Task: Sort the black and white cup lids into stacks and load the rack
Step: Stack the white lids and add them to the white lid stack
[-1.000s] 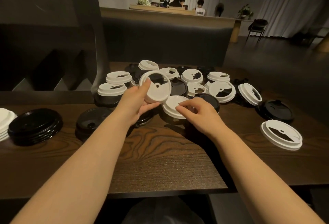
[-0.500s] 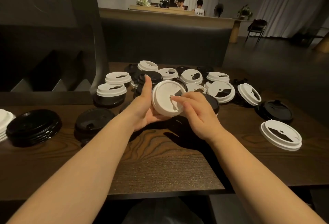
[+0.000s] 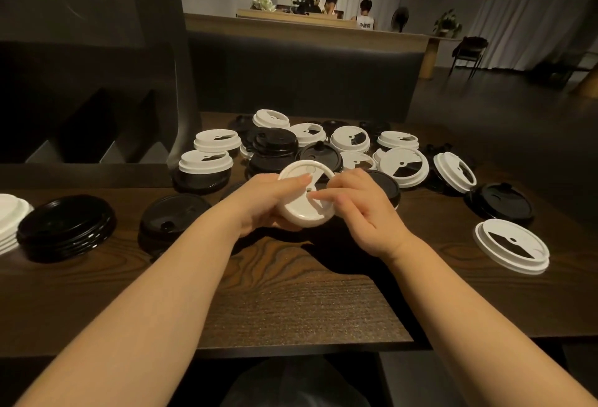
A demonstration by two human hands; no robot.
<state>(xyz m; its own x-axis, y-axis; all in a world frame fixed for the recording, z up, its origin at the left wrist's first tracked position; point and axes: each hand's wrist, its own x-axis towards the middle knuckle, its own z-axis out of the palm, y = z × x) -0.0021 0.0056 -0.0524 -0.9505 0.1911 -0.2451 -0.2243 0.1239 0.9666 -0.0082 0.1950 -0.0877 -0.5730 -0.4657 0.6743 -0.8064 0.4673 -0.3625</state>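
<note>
A small stack of white lids (image 3: 302,209) is held just above the wooden table (image 3: 291,293), in front of a jumble of black and white lids (image 3: 339,150). My left hand (image 3: 259,202) grips the stack from the left and below, its thumb lying across the top. From the right, my right hand (image 3: 359,209) pinches the rim, fingertips on the top face. A stack of black lids (image 3: 66,228) sits at the left, with a white stack (image 3: 9,218) at the frame's edge beside it.
A single black lid (image 3: 174,217) lies left of my hands. One white lid (image 3: 513,246) and one black lid (image 3: 500,202) lie apart at the right. A dark stepped structure (image 3: 97,134) and a post stand behind the table's left. The near table edge is close.
My right hand lifted a white lid off the table and brought it to the one in my left hand. Both hands now hold the joined white lids lower and flatter.
</note>
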